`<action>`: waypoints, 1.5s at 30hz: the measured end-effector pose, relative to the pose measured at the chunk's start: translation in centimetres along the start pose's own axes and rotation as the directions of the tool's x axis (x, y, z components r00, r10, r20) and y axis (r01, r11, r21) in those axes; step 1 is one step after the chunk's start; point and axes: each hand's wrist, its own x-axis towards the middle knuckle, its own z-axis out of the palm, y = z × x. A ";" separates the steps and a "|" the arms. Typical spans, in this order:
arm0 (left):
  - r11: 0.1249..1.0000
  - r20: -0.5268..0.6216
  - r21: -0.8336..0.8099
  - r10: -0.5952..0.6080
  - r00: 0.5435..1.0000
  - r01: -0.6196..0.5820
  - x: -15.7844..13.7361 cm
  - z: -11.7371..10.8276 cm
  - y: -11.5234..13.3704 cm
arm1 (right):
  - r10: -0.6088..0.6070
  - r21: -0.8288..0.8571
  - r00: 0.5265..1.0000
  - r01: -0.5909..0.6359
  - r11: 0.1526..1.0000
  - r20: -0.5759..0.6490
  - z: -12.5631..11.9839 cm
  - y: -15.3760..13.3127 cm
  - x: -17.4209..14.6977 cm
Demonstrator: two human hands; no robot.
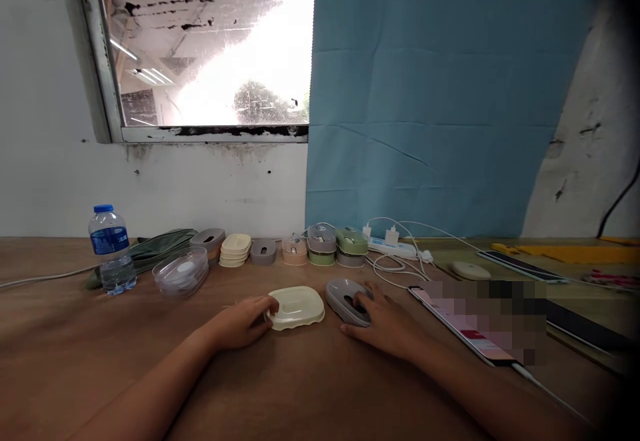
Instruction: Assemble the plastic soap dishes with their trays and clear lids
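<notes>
A shallow cream plastic lid [296,308] with a raised middle lies on the brown table in front of me. My left hand [245,321] grips its left edge, the fingertips curled over the rim. Just to its right is a grey oval plastic case piece [345,300] with a dark slot in its top. My right hand [383,318] holds this piece from the right, fingers at the slot and thumb along the near side. A small gap separates lid and grey piece. The underside of each is hidden.
Along the back stand stacked cream lids [235,249], a grey slotted piece [263,252], green-and-grey cases [351,244], a clear plastic box [181,273] and a water bottle [111,251]. To the right are a power strip [395,248], loose cables and a lit tablet [460,324].
</notes>
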 end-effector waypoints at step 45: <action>0.899 -0.009 -0.429 -0.108 0.994 0.094 0.5 2.9 1.4 | -0.379 0.440 0.915 0.287 0.851 0.136 0.5 -1.9 -2.0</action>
